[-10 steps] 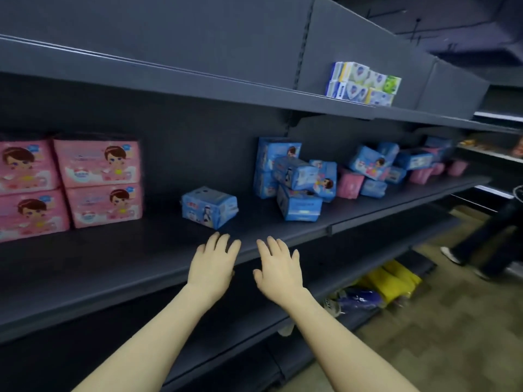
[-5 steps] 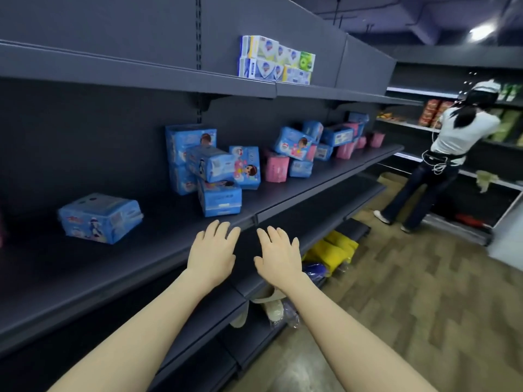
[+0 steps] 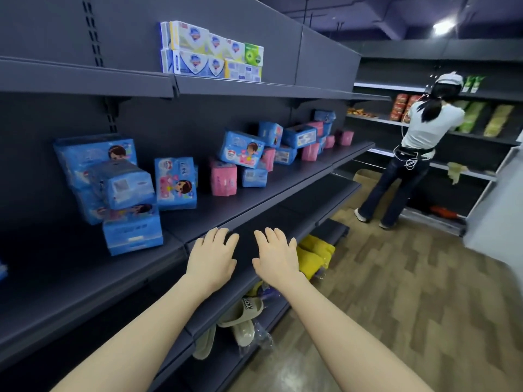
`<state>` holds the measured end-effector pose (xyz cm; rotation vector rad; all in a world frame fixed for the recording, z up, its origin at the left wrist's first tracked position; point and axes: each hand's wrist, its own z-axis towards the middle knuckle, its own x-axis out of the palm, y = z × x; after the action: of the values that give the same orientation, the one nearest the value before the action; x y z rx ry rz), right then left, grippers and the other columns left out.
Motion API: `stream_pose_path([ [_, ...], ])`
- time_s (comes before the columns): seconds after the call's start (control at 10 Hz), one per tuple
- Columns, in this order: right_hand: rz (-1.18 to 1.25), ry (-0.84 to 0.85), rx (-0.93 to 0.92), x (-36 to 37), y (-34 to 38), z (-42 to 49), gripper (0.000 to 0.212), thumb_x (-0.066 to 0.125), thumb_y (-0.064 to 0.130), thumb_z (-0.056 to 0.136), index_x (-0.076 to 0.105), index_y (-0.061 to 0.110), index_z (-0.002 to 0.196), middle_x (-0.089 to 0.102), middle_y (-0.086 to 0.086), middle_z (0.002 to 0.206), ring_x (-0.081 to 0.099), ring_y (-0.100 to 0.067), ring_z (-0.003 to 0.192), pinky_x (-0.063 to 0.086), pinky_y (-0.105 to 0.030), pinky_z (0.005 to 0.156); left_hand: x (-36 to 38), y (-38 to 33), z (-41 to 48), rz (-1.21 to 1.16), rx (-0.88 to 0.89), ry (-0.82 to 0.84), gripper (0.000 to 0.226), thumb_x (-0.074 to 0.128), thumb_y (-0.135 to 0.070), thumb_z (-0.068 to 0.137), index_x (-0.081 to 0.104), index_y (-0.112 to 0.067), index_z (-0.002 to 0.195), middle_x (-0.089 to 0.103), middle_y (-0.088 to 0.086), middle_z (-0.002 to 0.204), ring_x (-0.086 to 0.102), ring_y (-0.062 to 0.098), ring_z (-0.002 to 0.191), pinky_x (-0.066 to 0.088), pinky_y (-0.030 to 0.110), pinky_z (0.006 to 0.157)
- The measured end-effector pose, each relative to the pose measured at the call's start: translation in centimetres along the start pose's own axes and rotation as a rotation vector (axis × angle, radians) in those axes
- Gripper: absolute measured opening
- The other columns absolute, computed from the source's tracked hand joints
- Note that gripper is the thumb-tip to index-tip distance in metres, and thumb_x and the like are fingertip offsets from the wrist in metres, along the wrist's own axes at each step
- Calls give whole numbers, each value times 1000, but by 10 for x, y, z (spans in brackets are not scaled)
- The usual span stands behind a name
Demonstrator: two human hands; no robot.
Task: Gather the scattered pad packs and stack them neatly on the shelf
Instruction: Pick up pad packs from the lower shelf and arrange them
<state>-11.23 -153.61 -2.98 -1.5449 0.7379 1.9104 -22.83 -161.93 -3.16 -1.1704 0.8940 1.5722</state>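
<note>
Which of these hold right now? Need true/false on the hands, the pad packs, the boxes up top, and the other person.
1. The left hand and right hand are open and hold nothing. True.
2. The boxes share a level with the pad packs. False: they sit on the shelf above.
3. The pad packs are stacked neatly. False: they lie tumbled, several tilted.
4. A pink pack stands between blue ones. True.
5. A person stands with their back to the camera. True.
</note>
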Motion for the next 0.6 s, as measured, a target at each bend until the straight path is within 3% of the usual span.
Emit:
stream_pose_path([
  [0.2,-8,3,-23,5,-32,24,61,53,29,93,23,17,146,28,-7,150,16,-26,142,18,-54,112,11,-16,42,14,-24,5,54,46,-32,94,26,-18,142,25,7,150,21,26,140,30,37,106],
  [0.6,31,21,-40,14,-50,83,62,53,29,93,22,17,146,25,-7,152,13,-26,143,17,-54,112,29,-11,97,45,-30,23,53,48,-30,93,30,-15,141,27,10,149,23,27,139,32,38,104],
])
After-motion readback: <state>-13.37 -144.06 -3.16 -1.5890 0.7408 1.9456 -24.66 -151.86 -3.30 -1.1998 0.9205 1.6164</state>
